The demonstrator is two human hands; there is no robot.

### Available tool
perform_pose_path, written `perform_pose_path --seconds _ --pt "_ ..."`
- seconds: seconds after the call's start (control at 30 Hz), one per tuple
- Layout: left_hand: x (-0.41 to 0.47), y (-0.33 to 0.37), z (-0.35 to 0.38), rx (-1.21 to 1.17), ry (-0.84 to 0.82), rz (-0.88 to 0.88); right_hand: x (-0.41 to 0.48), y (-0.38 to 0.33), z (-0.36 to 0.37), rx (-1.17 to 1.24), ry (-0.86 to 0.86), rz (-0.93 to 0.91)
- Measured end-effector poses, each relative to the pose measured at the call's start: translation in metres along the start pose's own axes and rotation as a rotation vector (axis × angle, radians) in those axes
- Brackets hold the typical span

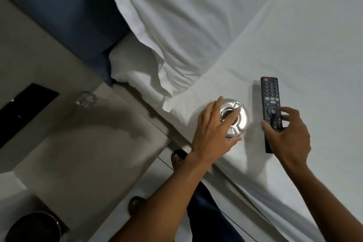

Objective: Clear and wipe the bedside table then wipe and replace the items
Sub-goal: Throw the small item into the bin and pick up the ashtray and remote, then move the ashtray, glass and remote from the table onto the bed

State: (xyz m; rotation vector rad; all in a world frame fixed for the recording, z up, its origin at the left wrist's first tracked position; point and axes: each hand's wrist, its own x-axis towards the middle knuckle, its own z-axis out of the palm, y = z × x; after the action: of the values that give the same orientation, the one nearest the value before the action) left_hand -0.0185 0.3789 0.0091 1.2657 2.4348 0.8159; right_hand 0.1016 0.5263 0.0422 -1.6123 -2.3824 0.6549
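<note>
A round glass ashtray [242, 113] rests on the white bed sheet near the bed's edge. My left hand [213, 133] lies over it, fingers wrapped on its rim and one finger across its centre. To its right a black TV remote [270, 96] lies on the sheet, buttons up. My right hand [288, 135] grips the remote's lower half, thumb on its left edge and fingers on its right. The grey bedside table [82, 143] stands to the left, with a clear drinking glass [86, 99] on it near its far edge.
A white pillow [176, 25] fills the upper middle, against a blue headboard [64, 6]. A black flat panel [23, 108] sits at the table's left. A dark round bin [33, 228] is at the bottom left. My sandalled feet [177, 158] stand on pale floor tiles.
</note>
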Motion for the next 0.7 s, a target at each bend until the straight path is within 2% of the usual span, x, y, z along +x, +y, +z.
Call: perform_pose_path --seconds 0.07,0.17,0.23,0.33,0.43,0.53,0.63,0.7 --pt "0.010 0.002 0.011 0.014 -0.081 0.026 0.005 0.012 0.002 -0.028 -0.014 0.034" --pt "0.019 0.000 0.022 0.037 -0.185 0.030 0.011 0.018 0.006 -0.113 -0.123 0.053" --pt "0.017 -0.002 0.024 0.074 -0.169 0.041 0.011 0.014 0.005 -0.190 -0.162 0.051" --pt "0.000 -0.009 0.015 0.046 -0.027 0.046 0.008 -0.005 0.003 -0.216 -0.080 -0.030" --pt "-0.033 -0.037 -0.005 0.044 0.179 -0.009 -0.005 -0.050 0.014 -0.031 -0.038 -0.255" --pt "-0.076 -0.085 -0.031 0.146 0.274 -0.141 -0.032 -0.113 0.043 0.172 -0.081 -0.559" --pt "-0.117 -0.143 -0.067 0.325 0.293 -0.348 -0.067 -0.180 0.089 0.259 -0.219 -0.805" --pt "-0.142 -0.185 -0.092 0.414 0.274 -0.479 -0.093 -0.225 0.128 0.202 -0.361 -0.927"
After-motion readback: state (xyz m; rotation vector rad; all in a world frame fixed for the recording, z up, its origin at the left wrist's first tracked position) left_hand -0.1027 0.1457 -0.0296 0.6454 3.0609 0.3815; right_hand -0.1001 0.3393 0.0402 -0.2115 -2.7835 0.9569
